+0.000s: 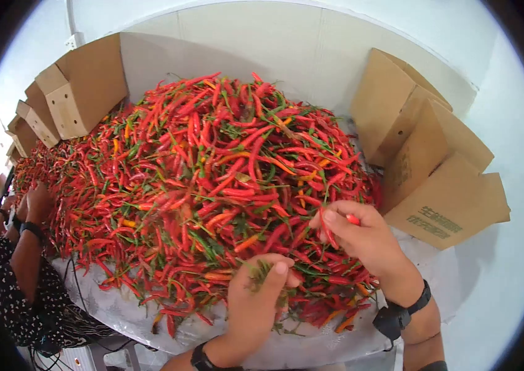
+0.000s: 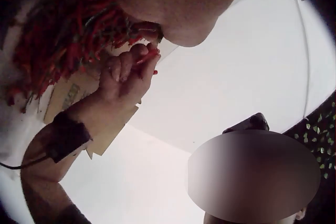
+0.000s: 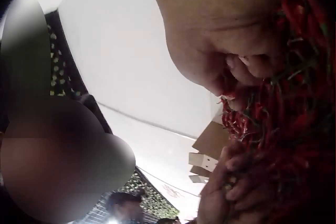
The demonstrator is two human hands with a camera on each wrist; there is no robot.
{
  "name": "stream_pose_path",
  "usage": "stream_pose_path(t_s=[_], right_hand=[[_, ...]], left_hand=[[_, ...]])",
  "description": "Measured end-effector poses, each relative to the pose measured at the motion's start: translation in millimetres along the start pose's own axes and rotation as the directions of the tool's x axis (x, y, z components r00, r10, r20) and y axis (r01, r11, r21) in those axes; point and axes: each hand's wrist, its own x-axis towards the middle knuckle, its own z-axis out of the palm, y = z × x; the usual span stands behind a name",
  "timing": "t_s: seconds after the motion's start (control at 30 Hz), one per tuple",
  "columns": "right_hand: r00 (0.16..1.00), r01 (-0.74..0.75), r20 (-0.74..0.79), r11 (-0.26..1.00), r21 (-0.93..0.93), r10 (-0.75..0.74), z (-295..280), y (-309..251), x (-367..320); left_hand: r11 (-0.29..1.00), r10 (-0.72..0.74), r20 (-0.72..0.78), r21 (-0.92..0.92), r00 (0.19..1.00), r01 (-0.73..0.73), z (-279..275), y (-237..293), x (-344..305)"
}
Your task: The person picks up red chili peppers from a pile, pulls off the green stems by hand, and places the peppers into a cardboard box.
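A large heap of red chili peppers (image 1: 231, 161), with some orange ones and green stems, covers the table. At its front edge my left hand (image 1: 256, 297) curls round a small bunch of green stems (image 1: 260, 275), thumb on top. To the right and slightly farther back, my right hand (image 1: 367, 238) pinches a red pepper (image 1: 329, 232) between thumb and fingers, and another red tip shows by its curled fingers. In the left wrist view the right hand (image 2: 123, 77) has red peppers in its fingers. The left hand (image 3: 226, 192) appears low in the right wrist view.
Cardboard boxes stand at the right (image 1: 441, 198) and back left (image 1: 82, 86) of the heap. At the far left another person's arm (image 1: 27, 260) reaches into the peppers. A pale wall (image 1: 237, 43) rises behind, and a light cover (image 1: 311, 349) shows at the front edge.
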Motion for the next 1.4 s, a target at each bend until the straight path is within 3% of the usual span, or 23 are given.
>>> stream_pose_path(t_s=[0.13,0.2,0.27,0.33,0.4,0.63,0.7,0.8,0.9,1.03,1.13,1.2,1.23,1.27,1.33,1.4], right_hand=[[0.989,-0.026,0.147,0.995,0.092,0.013,1,14,-36],[0.983,0.182,0.072,0.967,-0.180,-0.171,8,35,-45],[0.941,0.335,0.117,0.815,-0.474,-0.318,10,45,-52],[0.913,0.400,0.140,0.766,-0.504,-0.384,10,47,-53],[0.846,0.496,0.160,0.639,-0.588,-0.509,9,50,-52],[0.818,0.542,0.229,0.573,-0.615,-0.528,5,49,-54],[0.820,0.551,0.272,0.567,-0.612,-0.503,3,46,-54],[0.831,0.548,0.269,0.634,-0.546,-0.486,6,52,-52],[0.904,0.425,0.267,0.772,-0.472,-0.334,5,50,-52],[0.930,0.343,0.237,0.897,-0.278,-0.282,6,48,-52],[0.962,0.221,0.168,0.975,-0.024,-0.214,5,50,-52],[0.978,0.175,0.089,0.973,0.150,-0.190,1,47,-45],[0.979,0.201,0.022,0.978,0.049,-0.202,0,43,-39],[0.956,0.285,-0.019,0.941,-0.182,-0.293,1,37,-32],[0.878,0.360,-0.040,0.712,-0.602,-0.478,9,27,-18],[0.845,0.401,0.044,0.577,-0.712,-0.532,17,31,2]], left_hand=[[0.999,-0.049,0.095,0.017,0.994,0.047,3,-1,-1],[0.997,-0.030,0.208,0.073,0.978,0.016,0,-9,1],[0.988,-0.063,0.261,0.156,0.963,0.022,-1,-8,-1],[0.965,-0.126,0.253,0.254,0.959,0.060,4,1,-5],[0.946,-0.059,0.249,0.324,0.967,-0.026,4,-1,-3],[0.777,0.175,0.361,0.520,0.916,-0.354,1,-8,4],[0.819,0.098,0.387,0.492,0.917,-0.296,-3,-9,6],[0.897,-0.008,0.403,0.407,0.915,-0.172,-7,-12,8],[0.943,-0.123,0.395,0.332,0.910,-0.016,-7,-8,8],[0.962,-0.243,0.412,0.216,0.878,0.165,-9,-6,10],[0.980,-0.196,0.296,0.037,0.935,0.194,-7,-5,6],[0.968,-0.104,0.241,-0.198,0.965,0.153,-9,3,8],[0.941,-0.064,0.203,-0.314,0.977,0.126,-10,8,9],[0.935,-0.031,0.135,-0.347,0.990,0.077,-12,11,8],[0.919,0.023,0.001,-0.393,1.000,-0.021,-16,17,7],[0.903,0.101,-0.057,-0.415,0.993,-0.115,-17,17,8]])
